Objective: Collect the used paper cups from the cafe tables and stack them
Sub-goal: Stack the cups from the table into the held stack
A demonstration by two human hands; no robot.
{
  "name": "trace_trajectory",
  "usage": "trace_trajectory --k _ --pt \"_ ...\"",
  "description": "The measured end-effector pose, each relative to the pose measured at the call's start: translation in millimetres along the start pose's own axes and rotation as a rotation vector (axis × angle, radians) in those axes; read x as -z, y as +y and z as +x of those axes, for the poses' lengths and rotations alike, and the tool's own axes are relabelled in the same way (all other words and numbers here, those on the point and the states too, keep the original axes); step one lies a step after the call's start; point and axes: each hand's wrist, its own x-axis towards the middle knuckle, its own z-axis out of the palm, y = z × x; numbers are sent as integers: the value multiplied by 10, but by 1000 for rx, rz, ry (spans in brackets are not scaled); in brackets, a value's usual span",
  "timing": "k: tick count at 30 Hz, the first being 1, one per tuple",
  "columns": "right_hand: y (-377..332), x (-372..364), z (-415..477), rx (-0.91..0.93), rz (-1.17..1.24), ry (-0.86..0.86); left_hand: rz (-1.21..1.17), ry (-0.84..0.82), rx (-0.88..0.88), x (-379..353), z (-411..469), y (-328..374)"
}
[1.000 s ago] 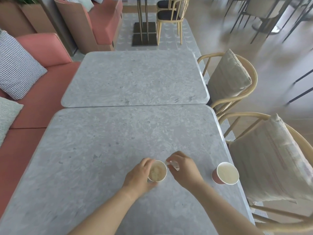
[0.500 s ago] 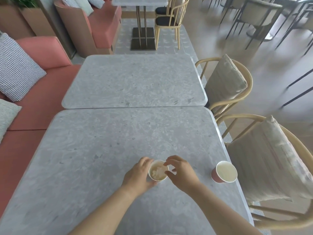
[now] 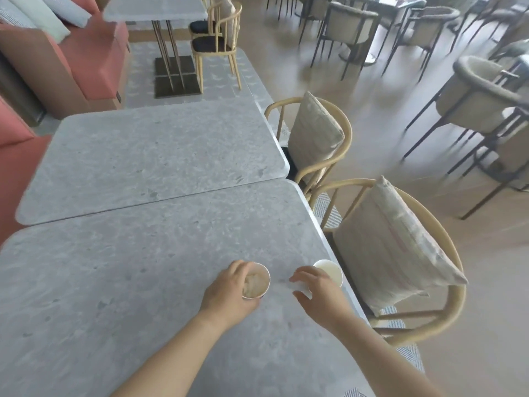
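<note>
Paper cup (image 3: 264, 273), crumpled paper (image 3: 253, 283) inside, stands on the grey table (image 3: 137, 282) with your left hand (image 3: 229, 293) wrapped round its side. Your right hand (image 3: 320, 293), fingers spread and holding nothing, is just beside the second paper cup (image 3: 330, 270) at the table's right edge.

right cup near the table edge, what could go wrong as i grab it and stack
1. The right cup stands close to the edge of the table, and the right hand is not clearly closed round it; a nudge could knock it off toward the chair.
2. The left cup, gripped by the left hand, holds crumpled waste, so the other cup may not nest in it and the stack could wobble.
</note>
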Motion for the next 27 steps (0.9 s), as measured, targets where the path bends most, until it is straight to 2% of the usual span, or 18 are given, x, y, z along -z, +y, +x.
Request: trace_trajectory --k 8,12,19,27 --pt "437 375 -136 -78 -57 93 -67 135 -211 51 349 814" --pt "624 555 -142 -105 -42 111 -65 147 -292 -13 453 1093" --pt "866 690 -101 -85 -44 76 20 2 -287 -370 563 1249" --pt "983 622 -94 -16 -10 18 122 -150 -158 -722 638 1204"
